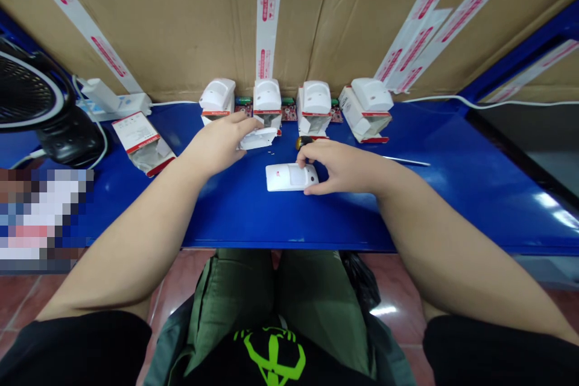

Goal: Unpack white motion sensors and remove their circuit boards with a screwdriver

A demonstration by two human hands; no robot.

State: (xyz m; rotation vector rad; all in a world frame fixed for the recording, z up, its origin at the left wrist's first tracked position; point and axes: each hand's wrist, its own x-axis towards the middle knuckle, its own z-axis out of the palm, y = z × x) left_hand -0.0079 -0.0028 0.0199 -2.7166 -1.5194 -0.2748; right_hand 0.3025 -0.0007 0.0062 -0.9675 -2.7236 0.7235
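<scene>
Left hand: your left hand has an open white shell between thumb and fingers, just beyond the white housing and to its left.
Right hand: your right hand pinches the right end of the white housing, thumb at the near edge, a finger at the far one.
White housing: it lies lengthwise on the blue worktop, red mark upward; take it as the landmark.
Screwdriver: its amber handle shows just beyond the housing, its shaft off to the right; you cannot tell whether your palm bears on it.
Small specks: tiny pale bits lie just beyond the housing, perhaps screws; keep your wrists and the shell from sweeping them.
Handling: hold both pieces by their edges, squeeze the thin shell lightly, and keep the screwdriver from rolling against the housing.
Back row: well beyond the housing, four white detectors sit on small boxes, with red circuit boards between.
Far left: an open carton and a black fan stand well left of the housing.
</scene>
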